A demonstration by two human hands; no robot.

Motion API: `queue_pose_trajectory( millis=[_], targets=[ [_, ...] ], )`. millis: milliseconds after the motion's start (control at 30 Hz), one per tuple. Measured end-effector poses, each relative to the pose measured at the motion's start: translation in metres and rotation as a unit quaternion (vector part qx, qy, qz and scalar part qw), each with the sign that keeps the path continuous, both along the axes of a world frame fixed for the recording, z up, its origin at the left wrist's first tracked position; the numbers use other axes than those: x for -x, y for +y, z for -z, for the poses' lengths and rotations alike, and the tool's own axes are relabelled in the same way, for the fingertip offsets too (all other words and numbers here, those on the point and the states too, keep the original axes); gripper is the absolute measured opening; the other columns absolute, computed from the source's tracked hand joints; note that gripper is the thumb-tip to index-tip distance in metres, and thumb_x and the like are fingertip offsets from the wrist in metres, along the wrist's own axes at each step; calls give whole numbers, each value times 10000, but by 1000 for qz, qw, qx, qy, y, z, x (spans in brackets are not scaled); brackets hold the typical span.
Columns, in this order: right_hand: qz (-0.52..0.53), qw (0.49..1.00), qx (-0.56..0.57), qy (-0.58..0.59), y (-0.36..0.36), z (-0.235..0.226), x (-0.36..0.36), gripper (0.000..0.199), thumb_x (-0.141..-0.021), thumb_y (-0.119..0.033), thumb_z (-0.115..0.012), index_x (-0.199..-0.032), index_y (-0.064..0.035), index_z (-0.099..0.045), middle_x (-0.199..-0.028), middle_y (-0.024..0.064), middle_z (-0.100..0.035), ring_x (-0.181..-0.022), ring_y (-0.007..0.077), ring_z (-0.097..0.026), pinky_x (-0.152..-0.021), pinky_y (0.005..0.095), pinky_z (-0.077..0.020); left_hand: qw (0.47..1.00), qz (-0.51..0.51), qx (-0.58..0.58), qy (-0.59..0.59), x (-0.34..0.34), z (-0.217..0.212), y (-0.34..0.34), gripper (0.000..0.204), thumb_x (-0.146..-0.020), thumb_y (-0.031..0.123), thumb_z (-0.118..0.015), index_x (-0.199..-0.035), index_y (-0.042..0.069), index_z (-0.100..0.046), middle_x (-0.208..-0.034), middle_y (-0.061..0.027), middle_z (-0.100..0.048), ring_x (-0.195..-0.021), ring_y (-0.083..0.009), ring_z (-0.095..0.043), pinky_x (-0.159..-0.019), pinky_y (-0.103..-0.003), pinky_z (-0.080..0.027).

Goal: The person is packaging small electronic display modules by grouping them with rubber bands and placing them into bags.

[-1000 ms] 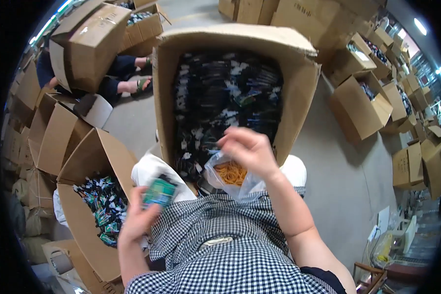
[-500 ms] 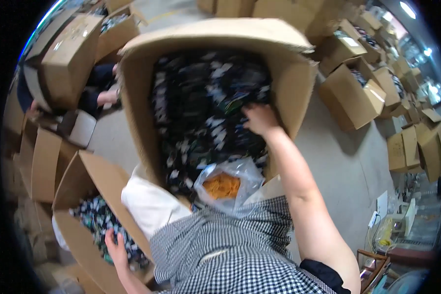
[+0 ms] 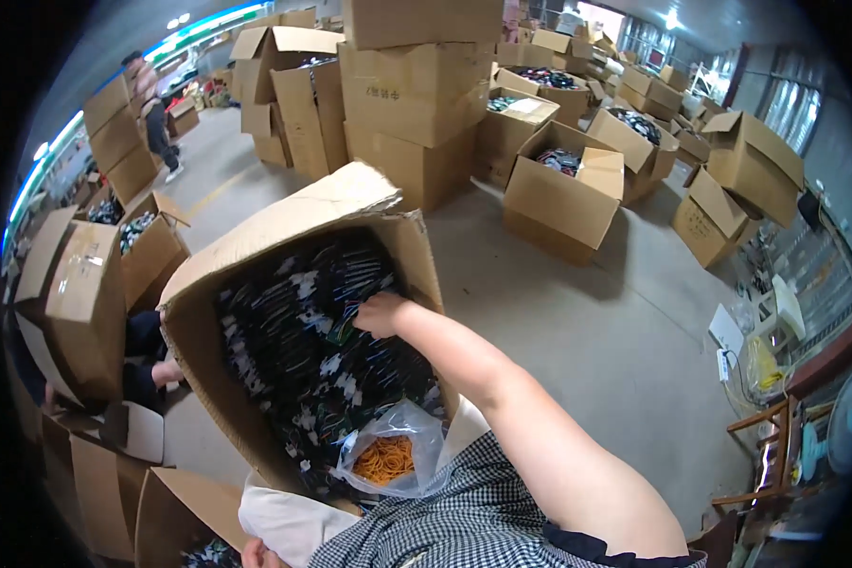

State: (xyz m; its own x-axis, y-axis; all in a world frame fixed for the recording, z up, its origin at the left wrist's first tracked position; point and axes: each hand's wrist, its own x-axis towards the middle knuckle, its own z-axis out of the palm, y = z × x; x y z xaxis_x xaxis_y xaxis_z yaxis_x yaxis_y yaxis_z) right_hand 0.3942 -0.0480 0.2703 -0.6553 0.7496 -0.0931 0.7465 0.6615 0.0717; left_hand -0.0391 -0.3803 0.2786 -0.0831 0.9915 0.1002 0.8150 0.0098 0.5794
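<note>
A large cardboard box (image 3: 191, 346) stands open before me, packed with rows of dark, thin bundles (image 3: 275, 331) showing white patches. My right hand (image 3: 379, 314) reaches into its right side. The fingers are bent down and pressed together at a small green and dark piece (image 3: 343, 328), and what they grip is mostly hidden. A clear plastic bag (image 3: 424, 445) of orange rubber bands (image 3: 383, 460) rests on the bundles at the near end. My left hand (image 3: 258, 554) shows only in part at the lower edge, by the smaller box (image 3: 185, 506); its fingers are largely cut off.
Stacked cartons (image 3: 417, 95) rise behind the large box. More open boxes (image 3: 563, 208) of similar goods stand to the right and back. At left, a seated person's arm (image 3: 168, 371) shows beside another carton (image 3: 85, 275). A wooden chair (image 3: 772, 454) and a fan (image 3: 838, 426) are at right.
The view has swung up and to the right, bringing more of the room in. My left hand, spread over the smaller box's contents before, is now mostly out of sight. My right hand's fingers have drawn together.
</note>
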Motion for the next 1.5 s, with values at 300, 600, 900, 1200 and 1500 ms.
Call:
queue_pose_trajectory(
  millis=[300,600,900,1200,1500],
  targets=[
    [-19,966,-184,179,-138,-88,33,59,-750,-112,-556,-767,-56,-549,-747,123,-656,-648,301,-663,-532,420,-508,900,19,167,-403,-93,-22,8,267,-930,89,-533,-1181,0,-559,-1121,-120,-596,-1016,-223,-580,-906,-321,-449],
    [-266,888,-213,309,-278,-52,113,186,-776,-163,-581,-952,-105,-596,-1156,175,-602,-1117,291,-580,-940,431,-465,362,92,240,-896,-137,15,28,628,-976,538,-259,-1294,42,-473,-1262,-136,-552,-1199,-278,-506,-1006,-450,-411],
    [128,685,192,691,-296,4,149,549,-829,-224,-663,-1245,44,-425,-1299,224,-467,-1163,306,-498,-970,397,-403,637,60,67,-765,-132,5,35,338,-994,264,-436,-1155,-8,-555,-1112,-129,-619,-983,-230,-619,-860,-355,-509],
    [276,560,208,753,-308,-21,144,367,-928,-119,-560,-1264,8,-480,-1111,54,-592,-1005,88,-529,-864,249,-451,849,58,-195,-488,-177,0,27,564,-997,373,-400,-1416,42,-219,-1335,-131,-416,-1060,-181,-498,-959,-335,-387],
    [136,517,440,721,-309,-59,98,660,-980,-382,-456,-1460,-7,-200,-1440,169,-355,-1297,173,-363,-1013,301,-358,831,133,-70,-536,-202,-13,30,523,-906,187,-586,-1348,31,-355,-1222,-113,-515,-1103,-203,-507,-960,-311,-381]
  ],
)
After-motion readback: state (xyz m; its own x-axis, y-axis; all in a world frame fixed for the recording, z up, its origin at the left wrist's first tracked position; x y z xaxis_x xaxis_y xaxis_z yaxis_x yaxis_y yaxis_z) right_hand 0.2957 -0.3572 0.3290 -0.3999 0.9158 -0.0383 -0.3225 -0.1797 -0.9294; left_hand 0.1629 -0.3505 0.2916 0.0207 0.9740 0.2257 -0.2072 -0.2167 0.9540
